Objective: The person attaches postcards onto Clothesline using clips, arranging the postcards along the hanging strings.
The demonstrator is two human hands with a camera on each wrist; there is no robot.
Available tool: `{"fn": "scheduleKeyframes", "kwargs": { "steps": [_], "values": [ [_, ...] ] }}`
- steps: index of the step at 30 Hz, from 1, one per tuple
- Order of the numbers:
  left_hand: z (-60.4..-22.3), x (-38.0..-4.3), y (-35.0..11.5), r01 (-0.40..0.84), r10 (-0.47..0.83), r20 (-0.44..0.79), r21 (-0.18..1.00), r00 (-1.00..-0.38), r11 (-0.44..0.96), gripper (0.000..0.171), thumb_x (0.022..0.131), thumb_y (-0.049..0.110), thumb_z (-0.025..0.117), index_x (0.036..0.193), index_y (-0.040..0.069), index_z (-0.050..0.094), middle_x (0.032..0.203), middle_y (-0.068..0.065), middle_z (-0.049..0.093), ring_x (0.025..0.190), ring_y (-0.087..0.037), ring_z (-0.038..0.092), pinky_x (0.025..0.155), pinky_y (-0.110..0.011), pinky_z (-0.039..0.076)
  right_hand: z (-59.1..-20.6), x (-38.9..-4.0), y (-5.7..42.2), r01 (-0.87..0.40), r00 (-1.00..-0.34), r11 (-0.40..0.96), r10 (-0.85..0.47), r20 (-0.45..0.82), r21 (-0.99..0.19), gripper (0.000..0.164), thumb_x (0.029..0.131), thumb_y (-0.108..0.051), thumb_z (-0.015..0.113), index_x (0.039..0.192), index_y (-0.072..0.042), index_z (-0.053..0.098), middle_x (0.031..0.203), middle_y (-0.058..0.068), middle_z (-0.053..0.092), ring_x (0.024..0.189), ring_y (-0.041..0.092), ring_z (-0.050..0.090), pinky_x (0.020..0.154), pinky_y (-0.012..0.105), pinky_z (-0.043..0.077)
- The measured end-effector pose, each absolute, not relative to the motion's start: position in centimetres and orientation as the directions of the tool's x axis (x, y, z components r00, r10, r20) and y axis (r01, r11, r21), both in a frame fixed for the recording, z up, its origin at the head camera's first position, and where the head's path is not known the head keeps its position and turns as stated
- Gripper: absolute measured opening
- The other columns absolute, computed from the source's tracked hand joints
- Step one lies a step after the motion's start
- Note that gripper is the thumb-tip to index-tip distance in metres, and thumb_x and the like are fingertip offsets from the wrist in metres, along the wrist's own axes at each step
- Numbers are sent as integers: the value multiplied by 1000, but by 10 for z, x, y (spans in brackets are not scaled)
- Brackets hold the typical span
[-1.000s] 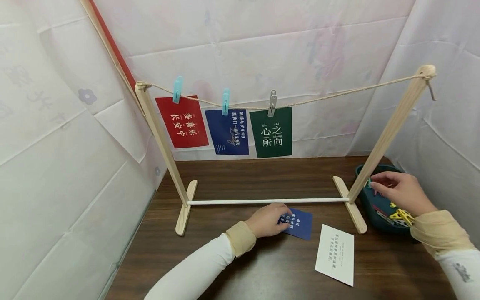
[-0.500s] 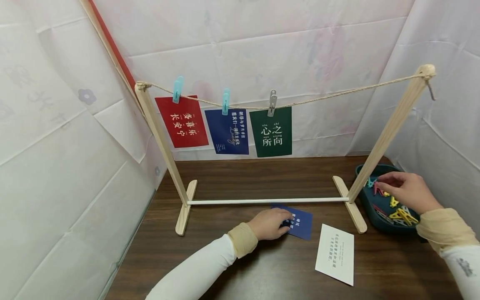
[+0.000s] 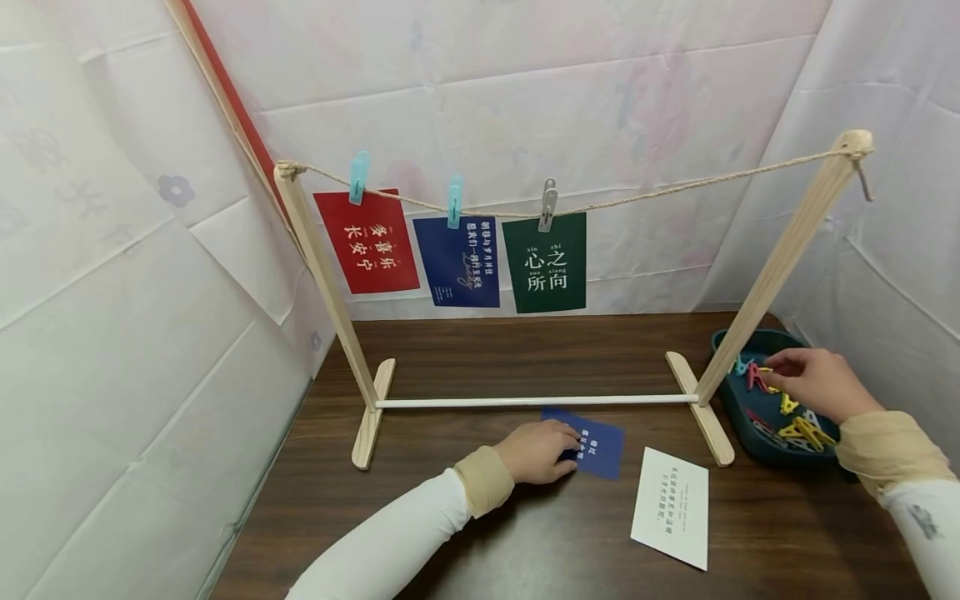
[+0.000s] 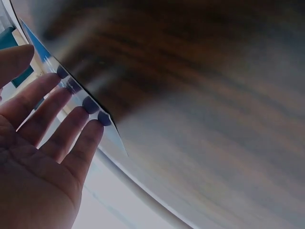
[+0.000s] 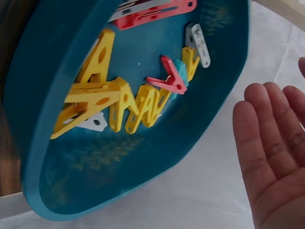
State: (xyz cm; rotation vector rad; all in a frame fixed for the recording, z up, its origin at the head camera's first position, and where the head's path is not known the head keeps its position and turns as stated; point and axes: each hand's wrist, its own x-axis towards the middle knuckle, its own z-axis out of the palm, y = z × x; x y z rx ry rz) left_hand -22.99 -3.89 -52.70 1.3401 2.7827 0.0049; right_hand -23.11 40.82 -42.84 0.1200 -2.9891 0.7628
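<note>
My left hand [image 3: 536, 452] rests its fingertips on a blue card [image 3: 603, 454] lying on the table. In the left wrist view its fingers [image 4: 52, 138] are fairly straight, with the tips against the card's edge and the thumb apart. My right hand [image 3: 813, 385] hovers above a dark teal basin [image 5: 205, 126] at the right. Its fingers [image 5: 248, 126] are extended and hold nothing. Inside the basin lie several clothespins: yellow clothespins [image 5: 97, 93], a pink clothespin [image 5: 174, 78] and grey ones. A white card [image 3: 671, 508] with printed text lies to the right of the blue card.
A wooden rack stands ahead, with a twine line [image 3: 660, 192] between its posts. Clothespins hold a red card [image 3: 367, 242], another blue card [image 3: 450, 267] and a green card [image 3: 546, 258] on it. A white rod [image 3: 525, 402] joins the feet. The right post [image 3: 783, 250] rises beside the basin.
My right hand has drawn back slightly to the right over the basin, uncovering the pink clothespin and others. My left hand has shifted slightly toward me on the blue card, exposing more of it.
</note>
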Motion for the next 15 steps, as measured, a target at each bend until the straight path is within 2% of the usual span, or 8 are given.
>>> {"fn": "scheduleKeyframes", "kwargs": {
  "steps": [6, 15],
  "values": [
    [-524, -229, -44, 794, 795, -29, 28, -606, 607, 30, 103, 37, 74, 129, 23, 80, 139, 8, 73, 129, -10, 66, 109, -24, 53, -433, -239, 416, -67, -998, 881, -65, 19, -469, 42, 105, -21, 71, 123, 17, 69, 94, 18, 79, 77, 18, 68, 63, 32, 55],
    [-519, -227, -52, 802, 802, -32, 21, -596, 597, 21, 100, 37, 78, 118, 26, 82, 127, 11, 76, 115, -7, 67, 98, -24, 56, -432, -251, 423, -22, -998, 905, -42, -37, -424, 46, 102, -22, 73, 120, 20, 67, 92, 23, 76, 77, 27, 69, 64, 41, 57]
  ]
}}
